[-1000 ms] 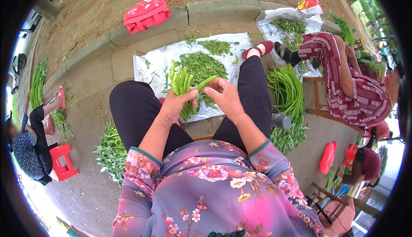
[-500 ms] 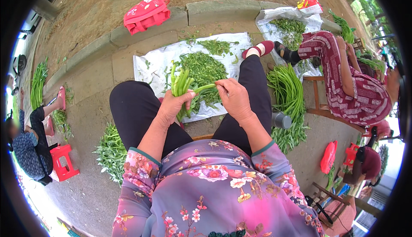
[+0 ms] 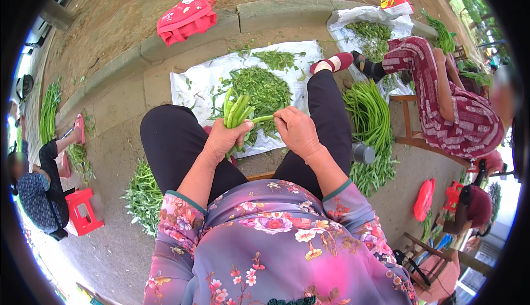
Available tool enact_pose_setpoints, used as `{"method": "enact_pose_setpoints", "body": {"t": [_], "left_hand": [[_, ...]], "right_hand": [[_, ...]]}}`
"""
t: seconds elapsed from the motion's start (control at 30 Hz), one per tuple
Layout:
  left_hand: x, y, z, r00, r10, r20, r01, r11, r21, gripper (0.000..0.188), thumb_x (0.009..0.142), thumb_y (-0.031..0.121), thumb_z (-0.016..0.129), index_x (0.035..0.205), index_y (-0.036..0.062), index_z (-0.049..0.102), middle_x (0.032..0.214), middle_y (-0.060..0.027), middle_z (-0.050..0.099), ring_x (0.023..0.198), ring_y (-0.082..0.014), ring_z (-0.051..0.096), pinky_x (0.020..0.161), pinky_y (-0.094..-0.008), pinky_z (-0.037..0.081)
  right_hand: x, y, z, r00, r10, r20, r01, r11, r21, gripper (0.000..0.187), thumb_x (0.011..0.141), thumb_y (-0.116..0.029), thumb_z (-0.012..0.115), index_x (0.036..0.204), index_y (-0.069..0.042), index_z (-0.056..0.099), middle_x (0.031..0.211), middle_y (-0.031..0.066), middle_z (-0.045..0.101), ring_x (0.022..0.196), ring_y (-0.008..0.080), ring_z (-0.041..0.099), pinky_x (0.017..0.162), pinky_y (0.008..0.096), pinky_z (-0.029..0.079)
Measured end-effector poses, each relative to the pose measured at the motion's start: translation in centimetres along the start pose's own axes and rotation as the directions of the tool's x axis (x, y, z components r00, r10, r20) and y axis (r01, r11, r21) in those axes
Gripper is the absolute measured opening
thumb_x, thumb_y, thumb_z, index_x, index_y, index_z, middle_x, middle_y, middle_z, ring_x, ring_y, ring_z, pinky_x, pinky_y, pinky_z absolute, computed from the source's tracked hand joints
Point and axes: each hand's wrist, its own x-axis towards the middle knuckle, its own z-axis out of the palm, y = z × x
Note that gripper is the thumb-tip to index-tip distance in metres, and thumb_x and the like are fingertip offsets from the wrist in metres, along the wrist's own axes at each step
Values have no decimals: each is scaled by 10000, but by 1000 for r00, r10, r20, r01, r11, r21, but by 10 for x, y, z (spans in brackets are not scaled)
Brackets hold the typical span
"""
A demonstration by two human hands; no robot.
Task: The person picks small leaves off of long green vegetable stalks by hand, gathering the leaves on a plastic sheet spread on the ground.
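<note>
My left hand (image 3: 225,139) is closed around a bunch of thick green vegetable stems (image 3: 237,109), whose cut ends point up and away from me. One stem (image 3: 263,119) sticks out sideways from between the left thumb and fingers. Its other end is pinched by the fingertips of my right hand (image 3: 297,132). Both hands are over my lap. Beyond them, a heap of plucked green leaves (image 3: 256,92) lies on a white plastic sheet (image 3: 190,87) on the ground.
Long-stemmed greens (image 3: 369,114) lie beside my right leg, near a grey cylindrical container (image 3: 362,154). More leafy greens (image 3: 142,197) are at my left. A red bag (image 3: 187,18) rests by the kerb (image 3: 287,15). Another person (image 3: 425,78) sits at right; someone sits near a red stool (image 3: 84,210) at left.
My right hand has come slightly lower and nearer the left, still pinching the stem. The bunch in my left hand has tipped a little to the right.
</note>
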Motion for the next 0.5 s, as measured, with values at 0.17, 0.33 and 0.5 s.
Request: {"method": "enact_pose_setpoints", "body": {"t": [0.17,0.33,0.5], "left_hand": [[1,-1,2,1000,-15,-18,16,999,29,222,784,167,713,875,-13,622,557,3,513,489,-84,467,485,-238,381],[2,-5,3,1000,-9,-2,9,999,41,214,770,178,729,837,-6,643,611,0,548,483,-71,464,445,-230,371],[1,-6,2,1000,-29,3,29,999,40,229,763,184,736,845,-9,644,616,2,548,489,-70,464,446,-229,375]], "right_hand": [[-2,6,-1,994,51,101,-51,999,3,87,807,-144,592,795,-59,604,762,121,596,720,327,594,632,411,479],[-1,9,-3,980,81,184,-76,997,-36,109,796,-152,573,754,-54,598,756,127,601,726,335,595,638,420,479],[3,4,-2,978,90,189,-76,994,-79,93,746,-128,585,707,-49,557,741,123,592,695,333,587,608,422,472]]}}
